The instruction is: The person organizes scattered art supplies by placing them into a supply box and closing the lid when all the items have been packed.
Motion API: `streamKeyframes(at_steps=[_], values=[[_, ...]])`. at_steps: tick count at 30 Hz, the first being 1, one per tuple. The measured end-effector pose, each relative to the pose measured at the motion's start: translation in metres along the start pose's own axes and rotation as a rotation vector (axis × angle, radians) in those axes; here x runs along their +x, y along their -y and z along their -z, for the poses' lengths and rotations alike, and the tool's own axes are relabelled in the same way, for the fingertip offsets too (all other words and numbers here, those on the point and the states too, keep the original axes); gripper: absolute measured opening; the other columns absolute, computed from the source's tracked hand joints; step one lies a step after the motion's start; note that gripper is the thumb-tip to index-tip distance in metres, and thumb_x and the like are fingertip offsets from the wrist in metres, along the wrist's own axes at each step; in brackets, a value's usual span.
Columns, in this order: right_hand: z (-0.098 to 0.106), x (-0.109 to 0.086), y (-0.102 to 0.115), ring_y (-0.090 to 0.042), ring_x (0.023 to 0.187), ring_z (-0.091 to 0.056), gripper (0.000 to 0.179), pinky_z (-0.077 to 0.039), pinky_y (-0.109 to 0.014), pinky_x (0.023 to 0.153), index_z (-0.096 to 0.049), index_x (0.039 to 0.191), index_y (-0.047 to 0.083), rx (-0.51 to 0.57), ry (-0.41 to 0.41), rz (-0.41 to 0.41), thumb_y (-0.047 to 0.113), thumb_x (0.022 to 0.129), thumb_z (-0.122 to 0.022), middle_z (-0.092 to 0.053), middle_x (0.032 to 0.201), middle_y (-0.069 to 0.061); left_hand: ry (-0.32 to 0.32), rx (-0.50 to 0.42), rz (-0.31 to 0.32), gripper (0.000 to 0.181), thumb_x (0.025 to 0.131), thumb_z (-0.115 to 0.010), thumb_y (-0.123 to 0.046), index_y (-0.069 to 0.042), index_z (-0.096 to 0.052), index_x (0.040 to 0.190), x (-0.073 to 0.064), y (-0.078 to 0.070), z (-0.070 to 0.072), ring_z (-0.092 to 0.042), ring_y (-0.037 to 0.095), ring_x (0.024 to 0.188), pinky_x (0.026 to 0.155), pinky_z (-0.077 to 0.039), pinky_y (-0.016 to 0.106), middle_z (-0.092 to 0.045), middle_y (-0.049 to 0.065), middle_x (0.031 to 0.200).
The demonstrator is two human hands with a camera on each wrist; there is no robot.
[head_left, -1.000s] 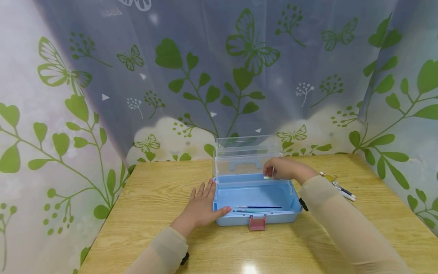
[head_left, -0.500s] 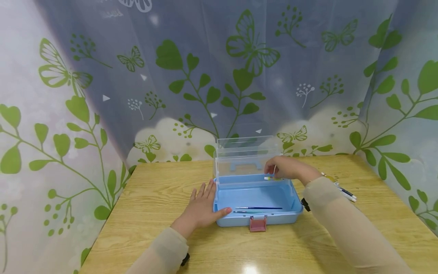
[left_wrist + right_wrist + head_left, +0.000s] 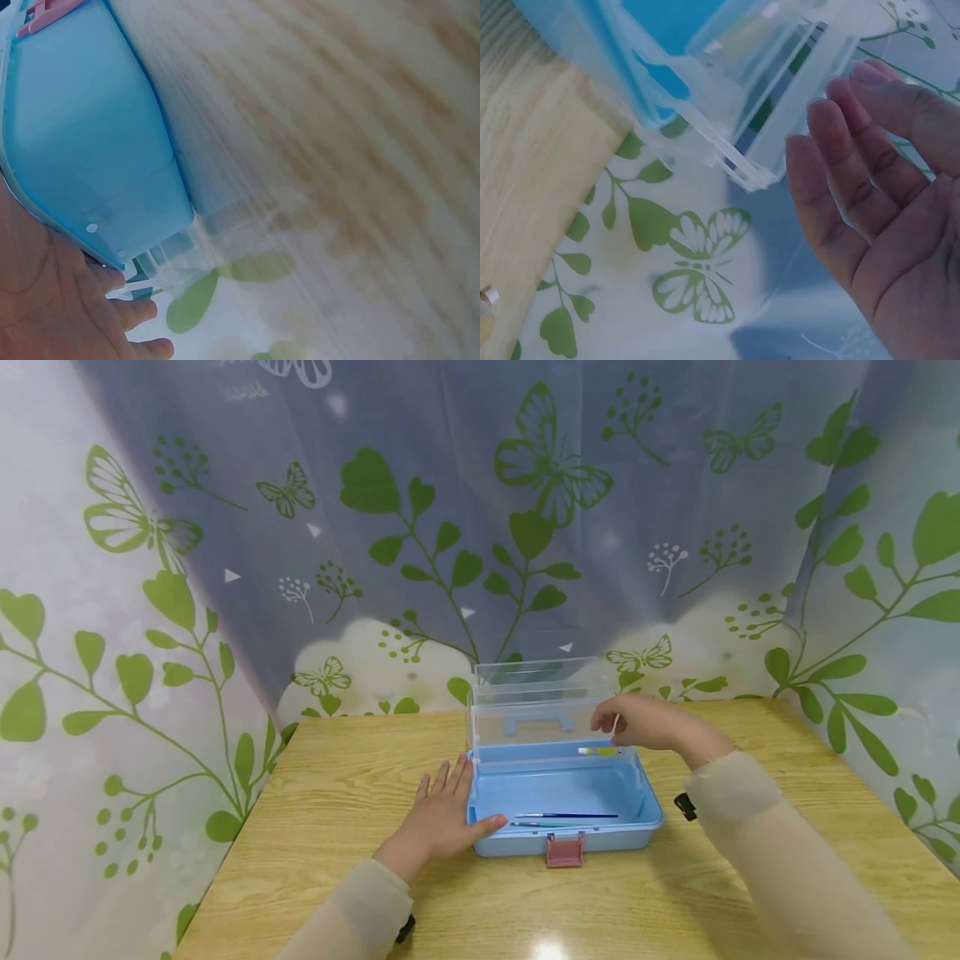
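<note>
A light-blue plastic box (image 3: 495, 846) stands with its clear lid (image 3: 536, 672) raised. On a clear ledge along the box's back lies a small yellow tube with a white cap (image 3: 600, 751), its exact kind too small to tell. My right hand (image 3: 647, 723) hovers just above the tube's right end, fingers loosely bent and holding nothing; the right wrist view has the bare palm (image 3: 900, 247) beside the clear lid. Flat against the box's left side and front corner rests my left hand (image 3: 444, 814), fingers spread. A dark-blue brush (image 3: 566, 815) and a teal brush (image 3: 542, 824) lie inside the box.
A pink latch (image 3: 565, 850) hangs at the box's front. Several small items, among them slim pens (image 3: 761, 787), lie on the wooden table (image 3: 360, 760) at the right, partly behind the right sleeve. A patterned curtain (image 3: 420, 568) closes off the back.
My right hand has let go of the yellow tube and moved up and to the right. The tube now lies on the clear ledge. My left hand has stayed put.
</note>
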State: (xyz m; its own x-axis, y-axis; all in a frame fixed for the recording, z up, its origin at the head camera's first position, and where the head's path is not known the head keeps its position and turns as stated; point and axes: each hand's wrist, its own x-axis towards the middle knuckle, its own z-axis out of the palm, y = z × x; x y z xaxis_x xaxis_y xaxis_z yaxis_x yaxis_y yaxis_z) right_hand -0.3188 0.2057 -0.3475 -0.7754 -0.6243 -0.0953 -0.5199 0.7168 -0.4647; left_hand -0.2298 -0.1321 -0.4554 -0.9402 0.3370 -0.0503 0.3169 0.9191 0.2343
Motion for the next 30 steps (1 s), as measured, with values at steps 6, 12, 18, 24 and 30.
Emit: streamKeyframes(at_steps=[6, 12, 18, 24, 30], values=[[0.008, -0.013, 0.006, -0.025, 0.096, -0.062, 0.026, -0.054, -0.041, 0.083, -0.068, 0.114, 0.003, -0.021, -0.025, 0.005, -0.007, 0.09, -0.068, -0.066, 0.104, -0.007, 0.002, 0.001, 0.002, 0.114, 0.085, -0.023, -0.089, -0.007, -0.003, 0.161, -0.001, 0.0, 0.0, -0.002, 0.034, 0.153, 0.119, -0.005, 0.06, 0.004, 0.007, 0.167], [0.014, -0.024, 0.009, -0.025, 0.096, -0.063, 0.025, -0.055, -0.042, 0.083, -0.068, 0.114, 0.001, -0.027, -0.036, 0.026, -0.005, 0.09, -0.07, -0.067, 0.107, -0.007, -0.001, -0.005, 0.005, 0.11, 0.087, -0.028, -0.086, -0.008, -0.003, 0.161, -0.001, 0.0, -0.001, -0.002, 0.034, 0.153, 0.119, -0.004, 0.06, 0.004, 0.006, 0.167], [0.018, -0.037, 0.01, -0.026, 0.097, -0.064, 0.027, -0.055, -0.044, 0.084, -0.068, 0.117, 0.0, -0.028, -0.049, 0.007, -0.003, 0.091, -0.07, -0.067, 0.112, -0.009, -0.008, -0.022, 0.002, 0.107, 0.09, -0.034, -0.082, -0.008, -0.004, 0.161, -0.001, 0.001, -0.003, -0.003, 0.034, 0.153, 0.119, -0.004, 0.06, 0.004, 0.006, 0.167], [0.022, -0.055, 0.004, -0.028, 0.097, -0.065, 0.025, -0.056, -0.044, 0.082, -0.067, 0.116, 0.0, -0.019, -0.076, 0.007, -0.001, 0.091, -0.07, -0.066, 0.111, -0.01, -0.007, -0.021, -0.005, 0.108, 0.09, -0.032, -0.083, -0.008, -0.003, 0.161, -0.001, -0.001, -0.001, -0.001, 0.034, 0.153, 0.119, -0.003, 0.06, 0.005, 0.006, 0.167], [0.023, -0.075, -0.009, -0.029, 0.098, -0.065, 0.024, -0.055, -0.046, 0.083, -0.065, 0.117, -0.002, 0.038, -0.113, -0.018, -0.001, 0.093, -0.067, -0.065, 0.115, -0.016, -0.005, -0.016, -0.002, 0.108, 0.09, -0.032, -0.083, -0.008, -0.004, 0.161, -0.001, 0.0, 0.001, -0.002, 0.034, 0.153, 0.119, -0.003, 0.059, 0.005, 0.006, 0.167]])
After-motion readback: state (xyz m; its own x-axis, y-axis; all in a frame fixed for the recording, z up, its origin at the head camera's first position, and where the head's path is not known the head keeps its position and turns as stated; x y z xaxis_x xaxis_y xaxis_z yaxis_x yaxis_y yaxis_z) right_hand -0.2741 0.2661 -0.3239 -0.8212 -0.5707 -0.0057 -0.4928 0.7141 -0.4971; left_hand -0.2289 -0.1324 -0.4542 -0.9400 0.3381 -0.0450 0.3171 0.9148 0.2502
